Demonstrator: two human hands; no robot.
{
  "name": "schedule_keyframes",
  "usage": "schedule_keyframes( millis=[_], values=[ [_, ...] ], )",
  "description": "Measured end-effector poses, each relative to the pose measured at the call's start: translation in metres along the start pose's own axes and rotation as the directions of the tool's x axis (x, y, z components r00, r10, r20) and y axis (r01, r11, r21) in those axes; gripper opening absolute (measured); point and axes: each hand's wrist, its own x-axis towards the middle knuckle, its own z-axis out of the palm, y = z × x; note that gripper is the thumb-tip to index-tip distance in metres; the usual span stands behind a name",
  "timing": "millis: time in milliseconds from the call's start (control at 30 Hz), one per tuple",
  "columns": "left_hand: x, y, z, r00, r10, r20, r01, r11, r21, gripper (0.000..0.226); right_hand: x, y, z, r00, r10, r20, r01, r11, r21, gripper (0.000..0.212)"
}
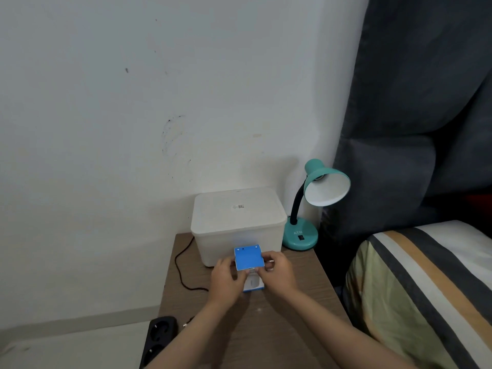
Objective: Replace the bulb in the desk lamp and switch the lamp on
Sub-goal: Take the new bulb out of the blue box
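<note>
A teal desk lamp stands at the back right of the brown bedside table; its shade faces right and toward me, and I cannot make out a bulb inside. Both my hands hold a small blue and white bulb box above the table's middle. My left hand grips its left side, my right hand its right side and top flap. The box's contents are hidden.
A white lidded plastic bin sits behind the box, left of the lamp. A black cord runs over the table's left edge. A black power strip lies on the floor at the left. A bed with a striped cover borders the right.
</note>
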Motion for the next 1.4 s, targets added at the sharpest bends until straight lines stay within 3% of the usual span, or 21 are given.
schedule_keyframes(
  millis=[200, 433, 633, 833, 967, 1067, 1400],
  values=[
    [0.003, 0.0, 0.001, 1.0, -0.019, 0.021, 0.02, 1.0, -0.016, 0.036, 0.0, -0.001, -0.001, 1.0, 0.017, 0.011, -0.017, 0.999, 0.033, 0.035],
    [0.002, -0.001, 0.001, 0.999, -0.028, 0.019, 0.029, 0.998, -0.047, 0.041, 0.0, -0.006, -0.001, 0.994, 0.097, 0.059, -0.107, 0.973, 0.204, 0.036],
    [0.003, 0.002, -0.005, 0.999, -0.034, 0.039, 0.037, 0.996, -0.085, 0.057, 0.002, -0.008, -0.005, 0.993, 0.076, 0.091, -0.102, 0.943, 0.318, 0.047],
    [0.003, 0.003, -0.013, 0.997, 0.037, 0.071, -0.034, 0.999, -0.042, 0.058, -0.002, -0.009, -0.005, 0.993, 0.026, 0.116, -0.064, 0.939, 0.338, 0.065],
    [0.0, 0.004, -0.019, 0.992, 0.103, 0.078, -0.105, 0.994, 0.021, 0.049, -0.005, -0.008, -0.002, 0.992, 0.047, 0.118, -0.083, 0.946, 0.314, 0.053],
    [0.0, 0.002, -0.022, 0.991, 0.086, 0.098, -0.087, 0.996, 0.001, 0.05, -0.007, -0.009, -0.004, 0.991, 0.035, 0.131, -0.076, 0.946, 0.315, 0.05],
    [-0.004, 0.003, -0.025, 0.989, 0.059, 0.132, -0.054, 0.998, -0.039, 0.058, -0.006, -0.012, -0.008, 0.975, -0.02, 0.22, -0.041, 0.963, 0.268, 0.073]
  ],
)
